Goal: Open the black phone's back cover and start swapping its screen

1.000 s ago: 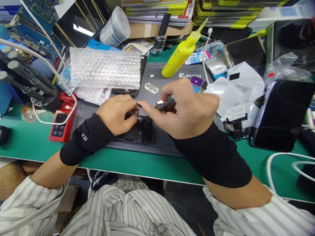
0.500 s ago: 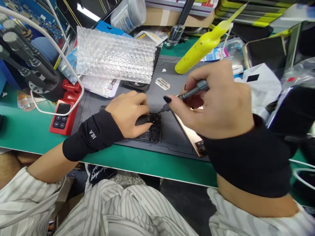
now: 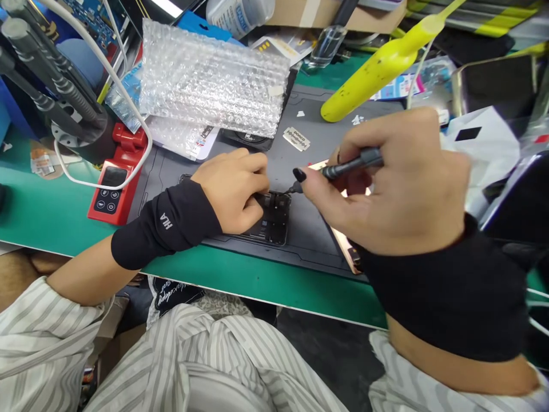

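An opened phone point(image 3: 274, 220), its dark inner parts showing, lies on the grey work mat point(image 3: 300, 250). My left hand point(image 3: 234, 189) rests over the phone's left part with fingers curled; the fingertips at its upper edge are partly hidden. A slim dark grey screwdriver point(image 3: 349, 166) is pinched in my right hand point(image 3: 398, 183), slanting down to the left. Its tip meets the phone near the upper right corner. Partly behind my right hand lies a second, gold-edged phone part point(image 3: 349, 252).
Beyond my hands lie a razor blade point(image 3: 296, 138), bubble wrap point(image 3: 214, 80) and a yellow bottle point(image 3: 369, 74) with a pointed nozzle. To the left stand a red device point(image 3: 112, 189) and a dark tool holder point(image 3: 88, 131) with a white cable point(image 3: 92, 48) looping past.
My left thumb has drawn back from the phone's right part, uncovering more of its inside. The screwdriver stays at the upper right corner. The whole view has shifted slightly.
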Motion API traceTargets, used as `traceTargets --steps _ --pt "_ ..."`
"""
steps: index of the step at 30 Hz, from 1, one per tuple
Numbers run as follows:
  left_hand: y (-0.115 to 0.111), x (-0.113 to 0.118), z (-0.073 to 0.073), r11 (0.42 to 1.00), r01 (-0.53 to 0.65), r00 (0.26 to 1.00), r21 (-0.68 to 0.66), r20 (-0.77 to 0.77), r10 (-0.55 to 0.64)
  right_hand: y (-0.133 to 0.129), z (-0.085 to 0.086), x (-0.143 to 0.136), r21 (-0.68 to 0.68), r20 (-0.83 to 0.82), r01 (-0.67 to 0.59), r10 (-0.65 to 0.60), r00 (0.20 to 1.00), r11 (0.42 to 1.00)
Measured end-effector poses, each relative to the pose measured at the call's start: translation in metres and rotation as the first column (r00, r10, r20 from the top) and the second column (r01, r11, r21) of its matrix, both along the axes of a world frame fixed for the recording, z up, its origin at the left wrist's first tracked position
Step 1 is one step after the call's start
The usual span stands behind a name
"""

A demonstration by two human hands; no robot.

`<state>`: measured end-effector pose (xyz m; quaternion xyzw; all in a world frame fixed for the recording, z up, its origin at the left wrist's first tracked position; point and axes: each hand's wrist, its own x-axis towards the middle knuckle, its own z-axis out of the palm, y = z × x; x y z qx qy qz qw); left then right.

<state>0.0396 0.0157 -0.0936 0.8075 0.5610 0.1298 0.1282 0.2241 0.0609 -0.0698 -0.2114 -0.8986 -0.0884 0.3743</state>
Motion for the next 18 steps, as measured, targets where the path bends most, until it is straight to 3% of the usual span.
traceTargets --steps 3,5,6,8,10,11,13,16,17,18 --pt "0.000 -0.001 0.001 1.000 0.008 1.000 -0.016 0.001 -0.008 0.004 0.007 0.011 -0.249 0.138 -0.203 0.242 0.960 0.947" --pt "0.000 0.000 0.002 0.999 -0.007 1.000 -0.036 -0.016 0.007 0.006 0.010 0.014 -0.320 0.185 -0.253 0.323 0.928 0.913" --pt "0.000 0.000 0.003 0.999 -0.013 1.000 -0.043 -0.024 0.012 0.006 0.011 0.013 -0.279 0.191 -0.227 0.286 0.939 0.933" --pt "0.000 0.002 0.003 0.999 -0.020 0.999 -0.038 -0.036 0.019 0.006 0.008 0.007 -0.071 0.109 -0.105 0.112 0.988 0.992" --pt "0.000 0.002 0.002 1.000 -0.011 0.999 -0.013 -0.032 0.011 0.006 0.005 0.000 0.086 -0.034 0.049 -0.046 0.998 0.995" --pt "0.000 0.003 0.001 1.000 -0.004 1.000 0.001 -0.025 0.004 0.006 0.005 -0.001 0.090 -0.056 0.062 -0.057 0.997 0.994" --pt "0.000 0.003 0.000 1.000 0.011 1.000 0.020 -0.006 -0.011 0.007 0.006 0.001 -0.061 0.024 -0.056 0.058 0.998 0.997" --pt "-0.001 0.004 0.001 1.000 0.005 1.000 -0.013 -0.013 -0.005 0.011 0.011 0.010 -0.408 0.170 -0.215 0.305 0.937 0.888" --pt "-0.001 0.004 0.001 1.000 -0.004 1.000 -0.026 -0.021 0.003 0.012 0.011 0.012 -0.428 0.193 -0.197 0.302 0.934 0.882" --pt "-0.002 0.004 0.002 0.999 -0.010 1.000 -0.034 -0.026 0.009 0.012 0.011 0.013 -0.365 0.198 -0.160 0.244 0.949 0.917"
